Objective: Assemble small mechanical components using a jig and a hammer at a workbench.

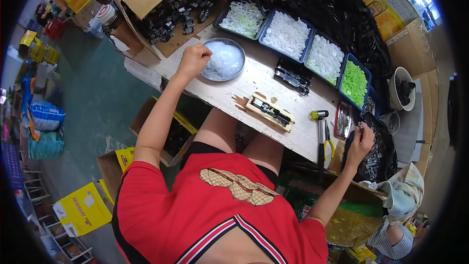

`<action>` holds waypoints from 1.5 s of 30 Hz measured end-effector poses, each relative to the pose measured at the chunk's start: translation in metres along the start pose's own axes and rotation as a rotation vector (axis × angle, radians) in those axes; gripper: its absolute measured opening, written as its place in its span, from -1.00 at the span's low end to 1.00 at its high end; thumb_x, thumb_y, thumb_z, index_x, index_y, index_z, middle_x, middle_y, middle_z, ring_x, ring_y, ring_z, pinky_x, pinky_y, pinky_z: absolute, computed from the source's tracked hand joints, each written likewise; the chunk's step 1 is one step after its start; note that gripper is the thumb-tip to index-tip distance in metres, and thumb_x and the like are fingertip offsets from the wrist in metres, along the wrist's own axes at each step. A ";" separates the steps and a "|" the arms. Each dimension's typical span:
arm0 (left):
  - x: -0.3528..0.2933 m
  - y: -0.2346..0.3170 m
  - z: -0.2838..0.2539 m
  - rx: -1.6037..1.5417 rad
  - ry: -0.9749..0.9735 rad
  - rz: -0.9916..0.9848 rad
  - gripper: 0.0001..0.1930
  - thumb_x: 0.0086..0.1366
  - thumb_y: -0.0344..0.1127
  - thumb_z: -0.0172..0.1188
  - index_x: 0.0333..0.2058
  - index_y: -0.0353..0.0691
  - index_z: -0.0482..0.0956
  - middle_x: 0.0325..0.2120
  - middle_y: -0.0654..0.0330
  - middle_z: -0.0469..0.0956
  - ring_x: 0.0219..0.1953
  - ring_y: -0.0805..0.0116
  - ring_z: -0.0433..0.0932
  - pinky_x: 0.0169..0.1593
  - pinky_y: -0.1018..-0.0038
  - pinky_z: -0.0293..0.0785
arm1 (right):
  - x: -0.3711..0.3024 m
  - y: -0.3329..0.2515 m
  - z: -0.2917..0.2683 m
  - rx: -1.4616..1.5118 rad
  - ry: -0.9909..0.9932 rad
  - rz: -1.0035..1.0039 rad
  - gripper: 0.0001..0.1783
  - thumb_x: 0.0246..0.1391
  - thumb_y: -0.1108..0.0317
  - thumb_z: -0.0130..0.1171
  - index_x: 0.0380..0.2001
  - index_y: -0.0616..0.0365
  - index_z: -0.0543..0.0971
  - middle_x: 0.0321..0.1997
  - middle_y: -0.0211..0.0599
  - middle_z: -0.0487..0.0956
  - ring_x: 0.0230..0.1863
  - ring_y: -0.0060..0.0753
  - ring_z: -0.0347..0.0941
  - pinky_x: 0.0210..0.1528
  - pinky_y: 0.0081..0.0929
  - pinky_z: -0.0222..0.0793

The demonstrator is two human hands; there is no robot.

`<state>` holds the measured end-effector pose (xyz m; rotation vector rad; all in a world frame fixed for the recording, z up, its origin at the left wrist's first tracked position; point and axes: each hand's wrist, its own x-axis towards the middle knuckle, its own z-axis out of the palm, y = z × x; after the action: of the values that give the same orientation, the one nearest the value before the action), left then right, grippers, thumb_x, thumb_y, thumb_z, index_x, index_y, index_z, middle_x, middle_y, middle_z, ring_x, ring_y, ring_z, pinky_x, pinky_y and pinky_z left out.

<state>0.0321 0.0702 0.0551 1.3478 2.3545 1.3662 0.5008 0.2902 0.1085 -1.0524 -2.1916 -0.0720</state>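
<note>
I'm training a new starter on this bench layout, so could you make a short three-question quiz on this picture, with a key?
1. Which of the person's grips is at the round dish?
2. True or false: the bright green pieces are in the rightmost tray of the row of four.
3. Fill in the colour: the hammer lies beside pliers with ____ handles.

Key:
1. The left grip.
2. True.
3. Yellow.
</note>
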 end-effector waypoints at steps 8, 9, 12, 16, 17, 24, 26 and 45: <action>-0.015 0.007 0.004 0.114 0.063 0.087 -0.91 -0.08 -0.55 0.13 -0.52 -0.31 0.57 -0.55 0.08 0.49 -0.47 0.15 0.50 -0.38 0.38 0.41 | -0.013 -0.017 0.008 -0.035 -0.049 -0.058 -0.79 -0.02 0.50 0.09 -0.25 0.20 0.48 -0.26 -0.23 0.49 -0.19 -0.21 0.38 -0.17 -0.37 0.23; -0.015 0.007 0.005 0.113 0.062 0.085 -0.91 -0.08 -0.55 0.13 -0.52 -0.31 0.57 -0.55 0.08 0.49 -0.47 0.15 0.50 -0.38 0.38 0.41 | -0.014 -0.018 0.009 -0.035 -0.051 -0.058 -0.79 -0.02 0.50 0.09 -0.25 0.20 0.48 -0.26 -0.23 0.49 -0.19 -0.21 0.38 -0.17 -0.37 0.23; -0.013 0.008 0.008 0.158 0.133 0.201 -0.87 -0.07 -0.60 0.14 -0.47 -0.33 0.55 -0.57 0.09 0.47 -0.52 0.23 0.49 -0.45 0.47 0.37 | -0.018 -0.020 0.015 -0.034 -0.072 -0.037 -0.79 -0.02 0.48 0.09 -0.24 0.21 0.48 -0.26 -0.23 0.48 -0.18 -0.21 0.37 -0.16 -0.37 0.20; -0.010 0.005 0.013 0.247 0.172 0.296 -0.88 -0.07 -0.60 0.12 -0.49 -0.32 0.54 -0.55 0.07 0.46 -0.51 0.14 0.48 -0.43 0.42 0.38 | -0.015 -0.029 0.026 0.019 -0.074 -0.056 -0.77 -0.04 0.48 0.10 -0.24 0.18 0.48 -0.27 -0.26 0.47 -0.19 -0.24 0.37 -0.15 -0.38 0.17; -0.009 0.004 0.014 0.278 0.166 0.310 -0.89 -0.07 -0.60 0.11 -0.49 -0.31 0.54 -0.54 0.07 0.46 -0.51 0.11 0.47 -0.42 0.40 0.38 | -0.013 -0.034 0.028 0.043 -0.081 -0.059 -0.77 -0.06 0.48 0.10 -0.24 0.16 0.49 -0.28 -0.28 0.46 -0.19 -0.26 0.37 -0.15 -0.39 0.15; -0.016 0.029 0.001 0.106 0.167 0.163 -0.88 -0.02 -0.56 0.12 -0.46 -0.29 0.57 -0.54 0.15 0.47 -0.52 0.26 0.49 -0.43 0.47 0.42 | -0.011 -0.070 0.035 0.265 -0.190 0.014 -0.81 -0.05 0.47 0.12 -0.29 0.17 0.49 -0.38 -0.26 0.44 -0.32 -0.25 0.36 -0.23 -0.40 0.15; -0.018 0.044 0.002 -0.433 0.113 -0.160 -0.89 0.05 -0.53 0.15 -0.40 -0.32 0.58 -0.57 0.25 0.48 -0.56 0.48 0.46 -0.49 0.59 0.38 | -0.008 -0.093 0.040 0.342 -0.235 -0.067 -0.79 -0.05 0.48 0.13 -0.27 0.21 0.48 -0.41 -0.23 0.43 -0.36 -0.25 0.35 -0.28 -0.43 0.20; -0.044 0.106 0.059 -1.113 -0.382 -0.432 -0.84 0.10 -0.48 0.18 -0.31 -0.39 0.54 -0.57 0.23 0.50 -0.57 0.56 0.44 -0.50 0.66 0.39 | 0.006 -0.181 0.077 0.498 -0.210 -0.342 -0.82 -0.14 0.38 0.20 -0.36 0.05 0.53 -0.49 -0.45 0.43 -0.39 -0.42 0.32 -0.31 -0.41 0.05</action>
<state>0.1545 0.0975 0.0851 0.6180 1.1435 1.6360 0.3273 0.1986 0.0967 -0.4193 -2.3797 0.4271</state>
